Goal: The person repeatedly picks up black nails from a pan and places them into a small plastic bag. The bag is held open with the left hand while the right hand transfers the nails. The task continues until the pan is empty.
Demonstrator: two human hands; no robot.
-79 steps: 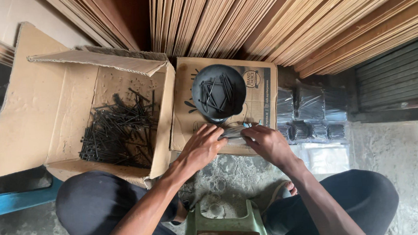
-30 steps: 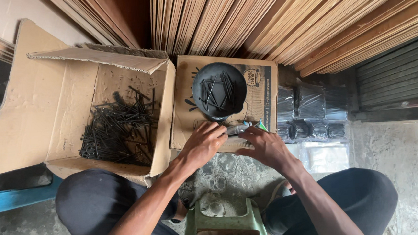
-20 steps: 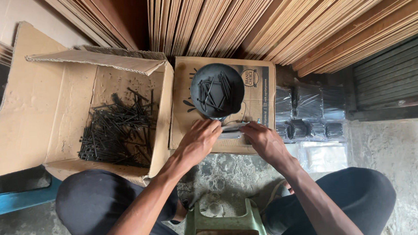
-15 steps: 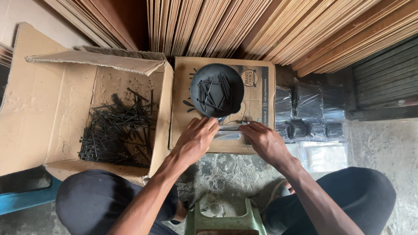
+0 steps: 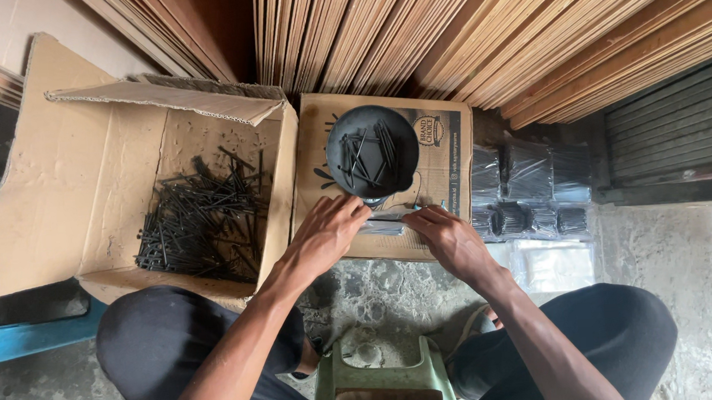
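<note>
1. Cardboard is the working surface: a closed flat box (image 5: 445, 156) lies in front of the seated person, and everything below is placed relative to it.
2. On its near edge lies a small clear packet (image 5: 384, 221) that looks to hold dark screws; both hands meet over it.
3. The left hand (image 5: 325, 237) rests its curled fingers on the packet's left end, pinching or pressing it; how firm the grip is cannot be told.
4. The right hand (image 5: 451, 239) has thumb and forefinger closed on the packet's right end, the other fingers loosely bent.
5. Judging from this, the step in hand is closing or flattening a filled packet; the next move probably calls for steady pressure along its mouth, so that nothing spills.
6. A black bowl (image 5: 372, 150) with a few screws sits on the box just beyond the packet, close enough to be knocked.
7. Left of the box, touching it, stands an open carton (image 5: 104, 184) with a heap of black screws (image 5: 199, 223).
8. Right of the box lie finished clear packets (image 5: 527, 196) in rows.
9. Behind it lean stacked wooden boards (image 5: 444, 27); nearer the person stands a green stool (image 5: 385, 382).
</note>
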